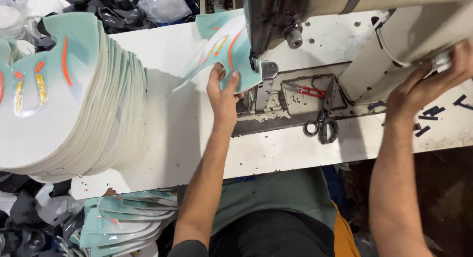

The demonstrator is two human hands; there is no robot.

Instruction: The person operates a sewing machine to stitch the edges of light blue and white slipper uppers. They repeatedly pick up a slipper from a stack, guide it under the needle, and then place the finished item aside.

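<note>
My left hand (222,92) grips the near edge of a mint-green shoe upper piece with orange and yellow stripes (224,45), holding it under the needle area of the sewing machine (276,20). My right hand (428,82) reaches to the right end of the machine, fingers curled around its handwheel (443,60), which is mostly hidden. The machine head covers the far part of the piece.
A tall stack of matching mint-green pieces (64,99) stands at the left of the white table (182,134). More such pieces (123,222) lie below the table's front edge. Black scissors (322,121) and red thread snips (308,91) rest by the machine bed.
</note>
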